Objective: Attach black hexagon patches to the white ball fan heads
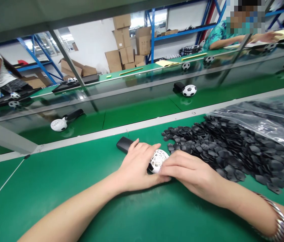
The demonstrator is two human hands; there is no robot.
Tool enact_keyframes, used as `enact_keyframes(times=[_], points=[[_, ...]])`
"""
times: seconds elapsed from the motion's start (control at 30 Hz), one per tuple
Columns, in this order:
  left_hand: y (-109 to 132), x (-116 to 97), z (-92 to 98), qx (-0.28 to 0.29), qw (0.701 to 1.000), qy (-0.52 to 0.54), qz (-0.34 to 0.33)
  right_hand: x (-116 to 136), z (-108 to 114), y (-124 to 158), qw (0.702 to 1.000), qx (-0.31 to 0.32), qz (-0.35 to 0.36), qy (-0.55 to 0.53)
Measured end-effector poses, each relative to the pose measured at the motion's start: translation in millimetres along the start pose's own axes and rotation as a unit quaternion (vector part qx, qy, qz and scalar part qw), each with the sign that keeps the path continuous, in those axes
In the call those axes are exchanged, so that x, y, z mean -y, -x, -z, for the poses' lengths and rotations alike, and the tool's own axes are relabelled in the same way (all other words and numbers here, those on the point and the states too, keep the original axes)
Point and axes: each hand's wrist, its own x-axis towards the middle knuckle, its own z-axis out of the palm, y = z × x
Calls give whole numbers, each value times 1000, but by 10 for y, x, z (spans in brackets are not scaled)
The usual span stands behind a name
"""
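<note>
A soccer-ball-shaped piece [159,160] with a white latticed face and a black handle [124,144] lies on the green worktop in front of me. My left hand [139,166] is wrapped over its neck and side, thumb along the near edge, holding it against the surface. Fingers of my right hand [189,169] are pinched together at the ball's right edge, touching it; whatever they hold is hidden. Just beyond that hand spreads a large heap of small flat black pieces [207,144].
Behind a metal rail [106,127], a green conveyor belt [131,116] carries ball-and-handle pieces, one white-faced [59,125] and one black-and-white [189,90]. A clear plastic bag [265,121] lies by the heap. Two people are across the line, with cardboard boxes [123,37] behind.
</note>
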Motion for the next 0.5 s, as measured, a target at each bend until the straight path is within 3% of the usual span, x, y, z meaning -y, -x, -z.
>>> enact_keyframes(times=[0.1,0.23,0.5], points=[[2,-9,11,3,1000,3,0,-4,-19,-8,995,-27,-82,-42],[10,-20,30,14,1000,13,1,13,-7,-18,971,-18,-219,-98],[8,-47,48,16,999,40,14,34,-10,-31,946,-17,-276,-172]])
